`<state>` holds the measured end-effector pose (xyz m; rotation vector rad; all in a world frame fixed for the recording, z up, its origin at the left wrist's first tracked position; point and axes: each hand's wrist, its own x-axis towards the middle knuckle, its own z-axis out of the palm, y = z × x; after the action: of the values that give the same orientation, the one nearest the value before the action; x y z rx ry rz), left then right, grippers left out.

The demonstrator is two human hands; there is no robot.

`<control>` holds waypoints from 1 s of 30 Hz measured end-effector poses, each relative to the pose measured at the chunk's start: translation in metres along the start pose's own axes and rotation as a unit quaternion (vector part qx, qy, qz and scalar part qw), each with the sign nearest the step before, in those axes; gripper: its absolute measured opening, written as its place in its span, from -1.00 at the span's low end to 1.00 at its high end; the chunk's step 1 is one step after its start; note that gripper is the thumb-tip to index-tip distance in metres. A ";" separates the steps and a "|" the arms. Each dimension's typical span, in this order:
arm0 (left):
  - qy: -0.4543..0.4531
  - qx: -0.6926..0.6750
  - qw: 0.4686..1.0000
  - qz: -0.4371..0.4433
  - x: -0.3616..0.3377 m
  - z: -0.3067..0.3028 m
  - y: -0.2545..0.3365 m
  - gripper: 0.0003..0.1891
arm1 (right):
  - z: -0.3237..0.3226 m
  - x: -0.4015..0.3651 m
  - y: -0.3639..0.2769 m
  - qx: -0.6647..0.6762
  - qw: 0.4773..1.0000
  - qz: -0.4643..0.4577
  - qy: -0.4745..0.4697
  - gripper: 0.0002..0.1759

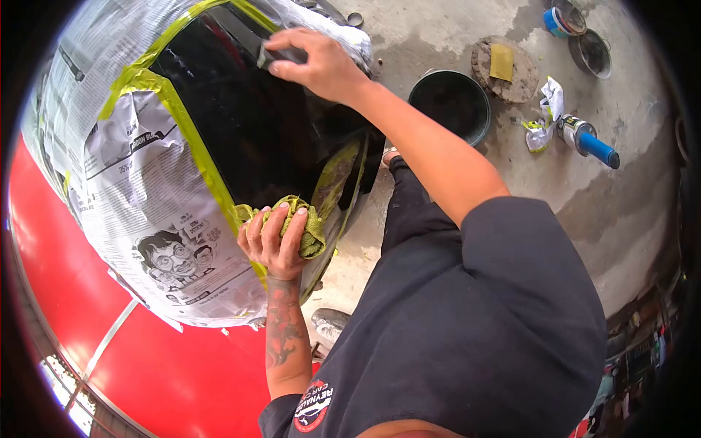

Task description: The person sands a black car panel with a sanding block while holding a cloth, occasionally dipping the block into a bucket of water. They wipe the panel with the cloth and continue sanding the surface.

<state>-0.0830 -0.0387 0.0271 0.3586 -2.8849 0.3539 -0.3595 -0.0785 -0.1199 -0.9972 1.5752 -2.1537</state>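
My left hand (274,241) is closed around a crumpled yellow-green cloth (312,232). It rests at the near edge of a glossy black car panel (248,124). Farther up the panel, my right hand (318,62) grips a small dark grey sanding block (290,55), partly hidden by my fingers. Yellow-green masking tape (197,150) borders the black surface. Beyond the tape, newspaper (146,197) covers the surrounding bodywork. A dull, yellowish patch (334,175) shows on the panel near its right end.
On the concrete floor stand a dark bucket (449,106), a round slab (522,84) with a yellow sheet (501,62) on it, and a can (573,131) beside a blue-handled tool (600,150). Crumpled masking paper (546,113) lies by the can. Red bodywork (175,365) extends at lower left.
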 end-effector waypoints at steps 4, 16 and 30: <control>0.004 0.000 1.000 -0.005 0.002 -0.001 0.002 -0.76 | 0.052 0.091 0.032 -0.056 0.997 -0.031 0.042 -0.48; 0.001 0.001 1.000 0.006 0.002 -0.001 0.002 -0.72 | -0.014 -0.037 -0.002 -0.030 0.999 0.006 -0.032 -0.53; -0.007 0.011 1.000 0.012 0.001 0.000 0.001 -0.70 | -0.009 -0.066 -0.017 0.004 0.999 0.035 0.012 -0.60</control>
<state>-0.0845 -0.0378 0.0275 0.3327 -2.9029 0.3893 -0.3158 -0.0268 -0.1293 -0.9039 1.5856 -2.1304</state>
